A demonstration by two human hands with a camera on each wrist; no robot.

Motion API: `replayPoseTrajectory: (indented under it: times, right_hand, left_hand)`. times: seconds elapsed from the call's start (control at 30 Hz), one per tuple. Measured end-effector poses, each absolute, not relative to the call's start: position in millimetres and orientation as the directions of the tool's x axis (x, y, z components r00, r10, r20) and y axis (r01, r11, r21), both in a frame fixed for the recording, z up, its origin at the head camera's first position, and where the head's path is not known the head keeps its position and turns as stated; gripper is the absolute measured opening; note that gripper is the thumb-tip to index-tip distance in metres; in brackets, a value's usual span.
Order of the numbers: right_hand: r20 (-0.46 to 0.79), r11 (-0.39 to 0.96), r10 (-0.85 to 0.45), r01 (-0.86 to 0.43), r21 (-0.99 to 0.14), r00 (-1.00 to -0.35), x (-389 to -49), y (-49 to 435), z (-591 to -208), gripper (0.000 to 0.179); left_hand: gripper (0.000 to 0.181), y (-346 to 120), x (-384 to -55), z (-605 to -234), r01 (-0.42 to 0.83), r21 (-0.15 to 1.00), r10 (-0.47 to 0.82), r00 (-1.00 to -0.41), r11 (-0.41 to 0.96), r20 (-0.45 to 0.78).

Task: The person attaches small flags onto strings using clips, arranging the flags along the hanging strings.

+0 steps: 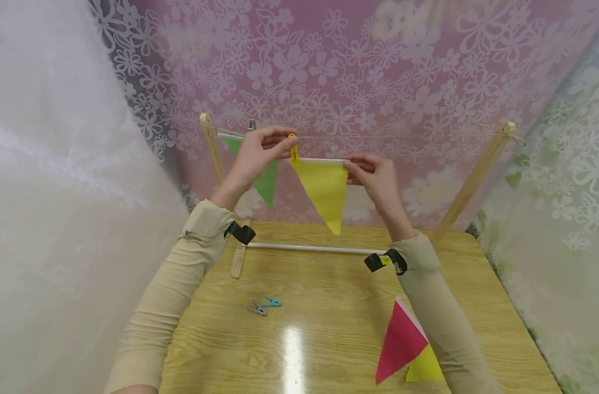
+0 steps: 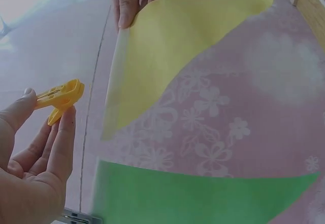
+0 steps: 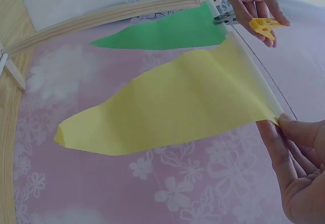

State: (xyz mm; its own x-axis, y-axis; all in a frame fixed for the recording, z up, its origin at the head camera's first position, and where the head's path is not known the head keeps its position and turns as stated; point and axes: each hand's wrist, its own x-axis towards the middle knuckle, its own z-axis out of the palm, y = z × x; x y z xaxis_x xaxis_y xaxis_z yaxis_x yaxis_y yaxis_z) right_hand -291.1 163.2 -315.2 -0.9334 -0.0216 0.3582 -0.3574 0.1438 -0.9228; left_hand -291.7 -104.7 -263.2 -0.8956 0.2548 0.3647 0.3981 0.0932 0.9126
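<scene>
My left hand (image 1: 261,150) pinches a yellow clothespin (image 2: 63,98) between thumb and fingers, close to the string (image 2: 89,107). In the left wrist view the clothespin is apart from the yellow triangular flag (image 1: 324,189). My right hand (image 1: 378,178) pinches that flag by the right end of its white top edge, and the flag hangs point down. Left of it, a green flag (image 3: 167,31) hangs on the string. A grey clothespin (image 3: 223,18) sits at the green flag's top edge, partly hidden behind my left hand in the head view.
The string runs between two wooden posts, left (image 1: 212,145) and right (image 1: 477,178). A white rod (image 1: 314,248) spans their bases. Grey (image 1: 258,309) and blue (image 1: 274,301) clothespins lie on the wooden table (image 1: 329,306). Red (image 1: 400,342) and yellow (image 1: 424,368) flags lie by my right sleeve.
</scene>
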Motion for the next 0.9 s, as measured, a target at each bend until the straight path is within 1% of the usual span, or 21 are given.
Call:
replayPoseTrajectory:
  times: [0.2, 0.5, 0.8, 0.9]
  right_hand:
    - [0.377, 0.107, -0.018, -0.377, -0.92, -0.926, -296.2, 160.1, -305.2, 0.029]
    - [0.416, 0.103, -0.034, -0.417, -0.903, -0.909, -298.6, 156.6, -294.8, 0.03]
    - [0.408, 0.026, -0.03, -0.409, -0.912, -0.912, -303.9, 155.6, -294.1, 0.026]
    - [0.408, 0.031, -0.027, -0.408, -0.912, -0.913, -304.9, 155.4, -294.2, 0.026]
  left_hand:
    - [0.035, -102.0, -295.9, -247.6, 0.43, 0.899, 0.245, -0.884, 0.086, 0.399]
    - [0.035, -92.3, -306.9, -227.6, 0.441, 0.895, 0.21, -0.883, 0.064, 0.42]
    - [0.037, -75.2, -320.4, -215.5, 0.458, 0.885, 0.201, -0.877, 0.082, 0.435]
    - [0.035, -70.3, -325.7, -215.4, 0.469, 0.877, 0.199, -0.874, 0.106, 0.443]
